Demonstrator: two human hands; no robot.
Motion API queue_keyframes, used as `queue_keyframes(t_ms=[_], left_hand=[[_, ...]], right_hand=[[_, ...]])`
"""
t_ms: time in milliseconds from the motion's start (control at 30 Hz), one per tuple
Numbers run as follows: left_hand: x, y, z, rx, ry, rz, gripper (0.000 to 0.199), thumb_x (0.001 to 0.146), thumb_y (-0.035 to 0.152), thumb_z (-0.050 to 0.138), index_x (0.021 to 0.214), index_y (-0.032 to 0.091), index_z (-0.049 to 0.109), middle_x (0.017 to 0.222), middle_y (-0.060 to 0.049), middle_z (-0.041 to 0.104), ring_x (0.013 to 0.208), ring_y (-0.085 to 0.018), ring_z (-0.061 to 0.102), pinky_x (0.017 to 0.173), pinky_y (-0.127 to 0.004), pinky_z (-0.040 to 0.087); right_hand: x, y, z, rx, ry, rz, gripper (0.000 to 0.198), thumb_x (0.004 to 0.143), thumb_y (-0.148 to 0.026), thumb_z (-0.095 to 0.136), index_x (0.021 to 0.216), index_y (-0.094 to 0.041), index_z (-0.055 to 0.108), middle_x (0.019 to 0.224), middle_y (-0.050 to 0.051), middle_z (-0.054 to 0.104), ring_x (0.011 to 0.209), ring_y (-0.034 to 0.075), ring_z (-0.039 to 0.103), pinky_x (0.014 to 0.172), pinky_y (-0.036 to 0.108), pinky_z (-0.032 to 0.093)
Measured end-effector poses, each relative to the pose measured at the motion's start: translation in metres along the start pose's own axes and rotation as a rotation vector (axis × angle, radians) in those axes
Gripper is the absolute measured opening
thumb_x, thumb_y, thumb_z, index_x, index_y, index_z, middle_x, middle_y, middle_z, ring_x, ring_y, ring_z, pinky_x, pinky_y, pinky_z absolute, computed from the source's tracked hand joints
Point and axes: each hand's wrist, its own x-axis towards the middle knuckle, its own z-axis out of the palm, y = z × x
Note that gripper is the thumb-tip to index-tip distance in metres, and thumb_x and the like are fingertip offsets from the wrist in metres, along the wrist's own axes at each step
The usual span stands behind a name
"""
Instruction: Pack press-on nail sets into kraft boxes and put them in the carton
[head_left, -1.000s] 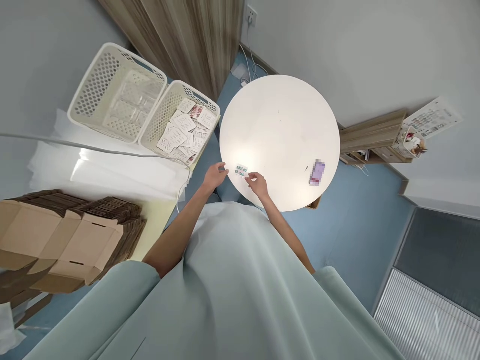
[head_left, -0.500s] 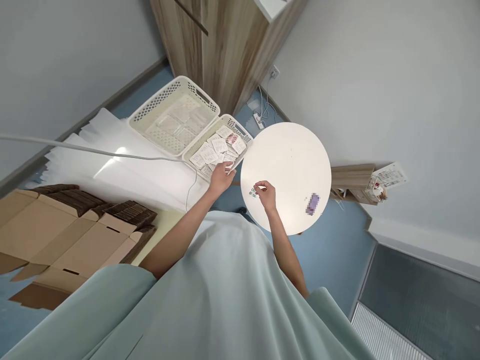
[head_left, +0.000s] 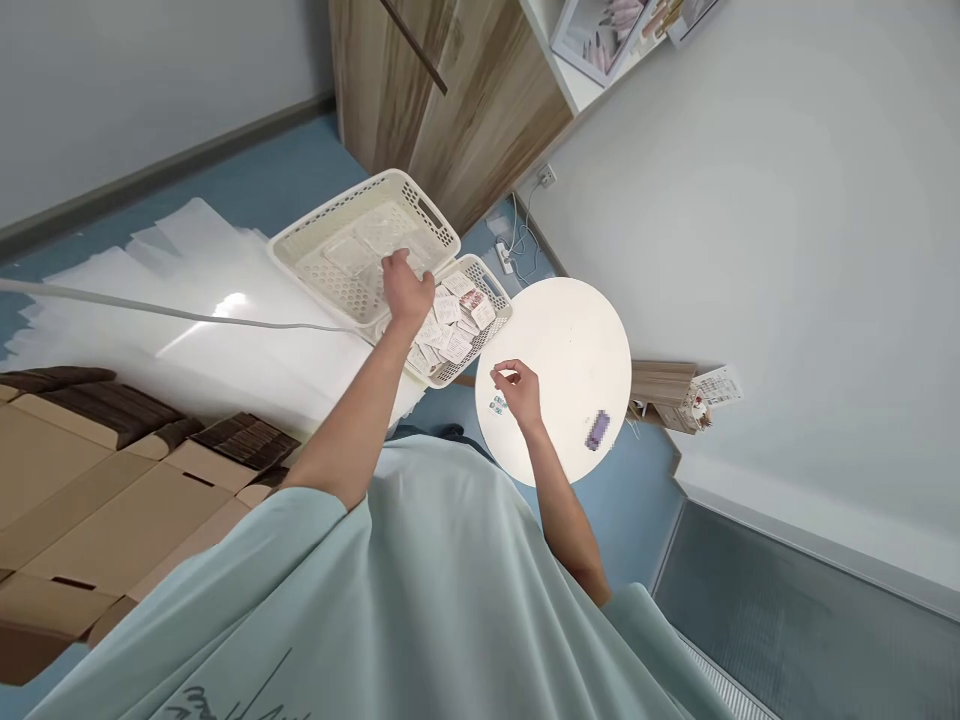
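My left hand (head_left: 407,292) is over the near side of a large white basket (head_left: 289,240), fingers pointing down and thumb apart, with nothing visible in it. Flat clear plastic pieces (head_left: 349,250) lie in that basket beyond the fingers. Beside it, a smaller white basket (head_left: 501,300) holds many printed white cards (head_left: 454,345). Above the round white table (head_left: 566,330), my right hand (head_left: 519,392) has thumb and index finger closed in a pinch. Whatever may be between their tips is too small to make out. Several small blue-green pieces (head_left: 498,404) lie on the table just below that hand.
A blurred purple item (head_left: 598,430) lies on the table's right side. Flat cardboard boxes (head_left: 135,480) are stacked at left, near translucent white sheets (head_left: 217,270). A grey cable (head_left: 172,312) crosses above the sheets. A wooden cabinet (head_left: 442,60) stands behind the baskets.
My left hand has moved from the card basket up and left to the larger basket. My right hand has lifted slightly from beside the small blue-green pieces. The view has shifted.
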Motion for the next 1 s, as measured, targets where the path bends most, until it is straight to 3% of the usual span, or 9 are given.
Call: queue_keyframes(t_ms=[100,233,400,500,633,767,867,1000], left_hand=[[0.029,0.003,0.006,0.001,0.029,-0.055,0.068,0.089,0.024,0.079,0.152,0.018,0.053,0.157,-0.019,0.05,0.154,-0.04,0.047,0.131,-0.055,0.034],[0.049,0.015,0.01,0.057,-0.017,-0.043,0.064,0.094,0.021,0.079,0.149,0.005,0.05,0.161,-0.022,0.047,0.158,-0.038,0.038,0.135,-0.051,0.025],[0.063,0.024,0.01,0.16,-0.116,0.041,0.061,0.101,0.04,0.076,0.138,-0.003,0.054,0.152,-0.023,0.057,0.158,-0.043,0.028,0.135,-0.057,0.017],[0.065,0.023,0.013,0.28,-0.144,0.082,0.061,0.096,0.05,0.079,0.131,0.003,0.061,0.147,-0.024,0.061,0.157,-0.047,0.031,0.132,-0.063,0.021],[0.061,0.017,0.019,0.326,-0.097,0.15,0.057,0.089,0.043,0.084,0.132,0.011,0.064,0.151,-0.024,0.058,0.155,-0.046,0.035,0.131,-0.065,0.024],[0.058,0.017,0.019,0.246,-0.076,0.152,0.045,0.098,0.028,0.073,0.139,0.014,0.064,0.153,-0.019,0.056,0.143,-0.038,0.055,0.127,-0.058,0.037],[0.051,0.026,0.012,0.103,-0.04,0.143,0.043,0.099,0.032,0.074,0.14,0.021,0.065,0.149,-0.011,0.058,0.141,-0.034,0.06,0.125,-0.049,0.041],[0.015,0.046,0.005,0.048,0.053,0.207,0.043,0.1,0.028,0.065,0.143,0.02,0.064,0.146,-0.012,0.061,0.126,-0.025,0.069,0.115,-0.041,0.052]], right_hand=[[-0.005,0.0,0.0,-0.013,0.0,0.03,0.023,0.086,-0.047,0.07,0.096,-0.027,0.072,0.088,0.002,0.075,0.078,0.02,0.068,0.057,0.028,0.05],[-0.01,0.008,-0.002,0.009,0.026,0.024,0.022,0.086,-0.047,0.071,0.095,-0.027,0.072,0.103,0.003,0.079,0.077,0.019,0.069,0.068,0.031,0.056],[-0.019,0.021,-0.006,0.001,0.038,0.075,0.025,0.088,-0.051,0.071,0.097,-0.028,0.073,0.082,0.001,0.076,0.08,0.023,0.072,0.076,0.035,0.058],[-0.024,0.027,-0.008,0.018,0.056,0.085,0.026,0.088,-0.053,0.072,0.096,-0.028,0.073,0.085,0.001,0.077,0.081,0.023,0.073,0.075,0.035,0.057],[-0.029,0.034,-0.01,0.047,0.078,0.105,0.026,0.086,-0.053,0.073,0.095,-0.028,0.074,0.087,0.002,0.078,0.082,0.023,0.073,0.075,0.035,0.056],[-0.032,0.04,-0.01,0.074,0.075,0.104,0.028,0.086,-0.055,0.074,0.095,-0.028,0.074,0.086,0.002,0.078,0.081,0.024,0.073,0.073,0.035,0.056],[-0.031,0.044,-0.011,0.097,0.076,0.087,0.029,0.086,-0.055,0.074,0.095,-0.028,0.074,0.087,0.002,0.078,0.081,0.024,0.073,0.072,0.035,0.057],[-0.027,0.05,-0.016,0.148,0.068,0.052,0.028,0.084,-0.055,0.074,0.094,-0.028,0.075,0.083,0.001,0.077,0.078,0.023,0.072,0.07,0.035,0.056]])
